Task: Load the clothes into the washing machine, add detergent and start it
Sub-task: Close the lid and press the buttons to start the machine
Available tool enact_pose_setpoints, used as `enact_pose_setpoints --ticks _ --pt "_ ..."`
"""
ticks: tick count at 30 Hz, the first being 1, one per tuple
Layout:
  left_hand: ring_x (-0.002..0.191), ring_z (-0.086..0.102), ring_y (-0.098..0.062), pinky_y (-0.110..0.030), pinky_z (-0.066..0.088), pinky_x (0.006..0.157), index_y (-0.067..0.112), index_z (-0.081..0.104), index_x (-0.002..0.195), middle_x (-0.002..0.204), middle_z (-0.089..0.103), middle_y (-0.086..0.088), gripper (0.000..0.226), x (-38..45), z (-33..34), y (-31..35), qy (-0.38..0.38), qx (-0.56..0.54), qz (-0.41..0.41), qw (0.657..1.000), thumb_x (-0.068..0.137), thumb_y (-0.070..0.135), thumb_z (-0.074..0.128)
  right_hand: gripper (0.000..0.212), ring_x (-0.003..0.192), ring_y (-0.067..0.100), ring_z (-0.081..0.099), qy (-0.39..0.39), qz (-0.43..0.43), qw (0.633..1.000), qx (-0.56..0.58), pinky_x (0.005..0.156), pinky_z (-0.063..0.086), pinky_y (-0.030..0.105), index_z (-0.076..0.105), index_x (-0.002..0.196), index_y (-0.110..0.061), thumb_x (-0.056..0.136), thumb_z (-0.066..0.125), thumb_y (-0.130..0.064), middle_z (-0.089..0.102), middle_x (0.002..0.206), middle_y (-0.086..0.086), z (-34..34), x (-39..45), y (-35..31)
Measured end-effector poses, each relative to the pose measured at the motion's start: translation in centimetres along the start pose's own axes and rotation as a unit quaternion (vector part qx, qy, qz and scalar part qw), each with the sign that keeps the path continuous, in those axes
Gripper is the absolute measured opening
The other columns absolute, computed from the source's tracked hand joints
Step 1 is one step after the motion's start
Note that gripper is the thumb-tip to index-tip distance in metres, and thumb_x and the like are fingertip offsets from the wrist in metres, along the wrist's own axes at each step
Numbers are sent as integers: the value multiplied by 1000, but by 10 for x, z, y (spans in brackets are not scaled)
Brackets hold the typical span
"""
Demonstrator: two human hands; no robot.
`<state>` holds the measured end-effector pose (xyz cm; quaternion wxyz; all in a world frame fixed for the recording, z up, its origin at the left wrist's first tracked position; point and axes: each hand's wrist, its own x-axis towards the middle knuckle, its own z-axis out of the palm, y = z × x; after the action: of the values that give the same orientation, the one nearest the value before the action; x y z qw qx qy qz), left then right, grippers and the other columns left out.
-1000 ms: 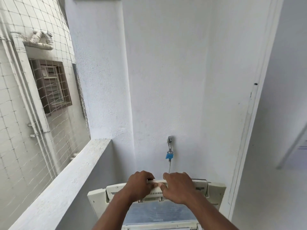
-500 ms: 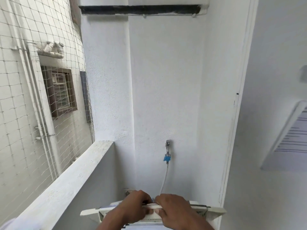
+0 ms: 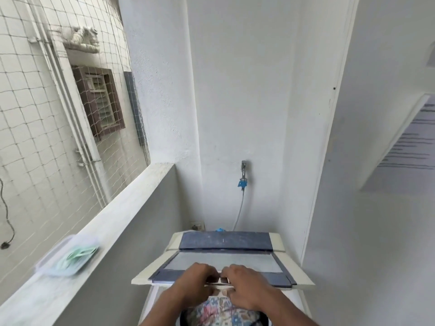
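A white top-loading washing machine (image 3: 290, 300) stands in the corner below me. Its folding lid (image 3: 223, 256), white-framed with dark blue panels and a grey window, is partly raised and angled toward me. My left hand (image 3: 196, 284) and my right hand (image 3: 247, 287) both grip the lid's front edge, side by side. Under the lid, floral patterned clothes (image 3: 221, 312) fill the drum.
A clear lidded plastic box (image 3: 68, 256) with green contents sits on the grey parapet ledge (image 3: 131, 196) at left, netting beyond it. A tap with a blue connector (image 3: 243, 178) and white hose is on the back wall. White walls close in behind and right.
The lid has come down from upright toward me, both hands still on its front edge. My view has tilted down, so the clothes in the drum and the box on the ledge now show.
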<state>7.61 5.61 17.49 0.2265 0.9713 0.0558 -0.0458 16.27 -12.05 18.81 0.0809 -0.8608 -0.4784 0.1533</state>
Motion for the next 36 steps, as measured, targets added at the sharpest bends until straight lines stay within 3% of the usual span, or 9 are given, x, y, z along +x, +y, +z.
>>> enact_pose_setpoints --ticks 5,10,14,18,29,36 --pt "90 66 -23 -32 50 79 19 68 94 88 65 7 23 -16 41 -14 -10 -22 -15 1000 72 26 63 25 115 34 57 -8 13 1000 6 92 47 44 53 118 -17 93 54 -20 56 125 11 40 -13 0" --pt "90 66 -23 -38 55 82 16 69 95 96 74 -2 20 -27 68 -19 -17 -23 -18 999 77 24 68 19 113 32 55 1 25 1000 10 92 45 44 53 114 -17 95 54 -19 54 121 9 73 -23 -3" --pt "92 63 -22 -36 53 80 17 68 96 99 72 0 14 -35 91 -23 -3 -21 -30 999 83 16 66 18 109 28 56 20 33 999 30 90 43 42 53 108 -21 99 56 -35 56 117 5 97 -26 -4" --pt "98 63 -20 -30 45 77 19 70 106 106 73 2 18 -42 111 -25 8 -21 -28 999 89 22 67 16 109 26 55 43 38 998 33 92 43 40 54 111 -21 102 53 -34 55 116 3 121 -32 -5" --pt "107 62 -19 -29 48 88 20 67 124 119 67 1 35 -52 147 -34 0 -30 -37 999 93 8 55 24 111 26 55 60 60 996 28 94 47 40 54 128 -18 106 47 -26 55 122 5 161 -36 -4" --pt "95 60 -20 -34 50 82 20 68 115 106 66 -1 38 -55 163 -38 3 -43 -51 998 90 0 47 26 114 27 55 63 72 995 26 98 45 40 54 128 -20 104 47 -26 55 123 5 181 -33 0"
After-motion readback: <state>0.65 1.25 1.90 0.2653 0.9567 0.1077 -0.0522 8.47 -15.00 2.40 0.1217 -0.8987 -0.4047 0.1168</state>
